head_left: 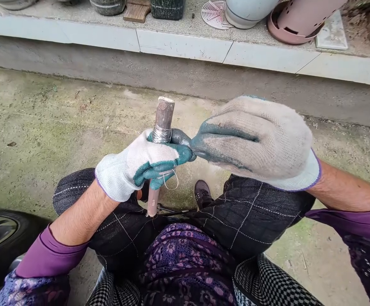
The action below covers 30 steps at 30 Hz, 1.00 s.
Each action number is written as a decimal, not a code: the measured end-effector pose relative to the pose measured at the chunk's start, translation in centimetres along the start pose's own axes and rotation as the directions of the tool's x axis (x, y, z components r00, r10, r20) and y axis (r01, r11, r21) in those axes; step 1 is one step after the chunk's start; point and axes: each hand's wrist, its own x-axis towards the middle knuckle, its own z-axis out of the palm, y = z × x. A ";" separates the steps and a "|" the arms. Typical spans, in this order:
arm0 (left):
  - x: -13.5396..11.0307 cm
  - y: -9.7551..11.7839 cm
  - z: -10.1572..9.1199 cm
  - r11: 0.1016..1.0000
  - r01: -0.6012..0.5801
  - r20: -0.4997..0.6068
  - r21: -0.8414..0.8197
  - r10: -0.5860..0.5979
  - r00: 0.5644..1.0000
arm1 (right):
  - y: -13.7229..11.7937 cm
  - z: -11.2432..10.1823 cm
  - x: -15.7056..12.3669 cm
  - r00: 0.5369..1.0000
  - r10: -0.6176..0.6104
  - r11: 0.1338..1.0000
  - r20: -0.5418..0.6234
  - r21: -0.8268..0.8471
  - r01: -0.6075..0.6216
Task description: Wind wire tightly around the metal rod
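My left hand (155,159), in a white and green coated work glove, is closed around a short wooden stick (165,111) that stands nearly upright, tilted a little. Thin silvery wire (161,134) is wound in several turns round the stick just above my fingers. A small loose loop of wire (172,180) sticks out below the same hand. My right hand (251,138), gloved likewise, has its fingers pressed together, and their tips meet my left thumb and forefinger. What the right fingertips pinch, if anything, is hidden.
A tiled ledge (181,44) runs across the back, carrying a pale pot (249,10), a pink perforated container (306,17) and a dark square pot (167,8). A car wheel (3,238) is at the lower left. The concrete floor (44,127) has green stains.
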 end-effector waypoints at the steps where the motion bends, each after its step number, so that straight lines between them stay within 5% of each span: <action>1: 0.1 0.0 0.0 0.998 0.005 0.054 -0.060 -0.001 0.999 | -0.1 0.1 -0.1 1.000 -0.016 0.999 -0.009 -0.035 0.016; 4: 0.3 0.3 0.3 0.997 -0.012 0.087 -0.075 0.018 0.996 | -0.5 0.6 -0.4 0.996 -0.059 0.992 -0.067 -0.117 0.051; 7: -0.2 0.8 0.6 0.972 -0.133 -0.113 0.192 0.157 0.981 | -0.7 1.6 -0.5 0.991 0.058 0.998 -0.121 -0.020 -0.061; 9: -0.6 0.8 0.7 0.848 -0.254 -0.161 0.465 0.363 0.918 | -0.6 2.6 -0.6 0.969 0.224 0.956 -0.100 0.218 -0.199; 11: -0.7 0.4 0.6 0.539 -0.378 0.000 0.753 0.573 0.819 | 0.0 4.0 -0.7 0.919 0.391 0.760 0.048 0.547 -0.352; 13: -0.5 -0.4 0.4 0.217 -0.438 0.222 0.872 0.622 0.751 | 0.5 5.4 -1.1 0.852 0.427 0.387 0.302 0.791 -0.474; 14: -0.2 -0.8 0.3 0.141 -0.456 0.285 0.879 0.612 0.738 | 0.7 5.9 -1.3 0.803 0.462 0.230 0.376 0.824 -0.518; 15: 0.1 -1.1 0.3 0.145 -0.462 0.292 0.875 0.604 0.742 | 0.8 6.4 -1.5 0.798 0.452 0.160 0.400 0.843 -0.513; 17: 0.8 -1.5 0.3 0.363 -0.427 0.160 0.828 0.577 0.801 | 0.7 6.6 -1.8 0.771 0.441 0.076 0.459 0.837 -0.542; 19: 1.4 -1.4 0.4 0.680 -0.335 -0.043 0.652 0.474 0.879 | 0.3 6.2 -1.9 0.760 0.494 0.125 0.423 0.831 -0.543; 22: 1.9 -0.8 0.4 0.965 -0.156 -0.156 0.211 0.191 0.969 | -0.3 5.2 -2.0 0.827 0.561 0.548 0.030 0.735 -0.399; 25: 1.8 -0.4 0.2 0.996 -0.024 -0.054 -0.082 0.020 0.998 | -0.5 4.5 -2.3 0.906 0.341 0.901 -0.250 0.363 -0.239; 30: 1.5 -0.5 0.1 0.916 0.102 0.144 -0.387 -0.049 0.988 | -0.2 3.6 -2.2 0.941 0.123 0.989 -0.314 -0.043 -0.144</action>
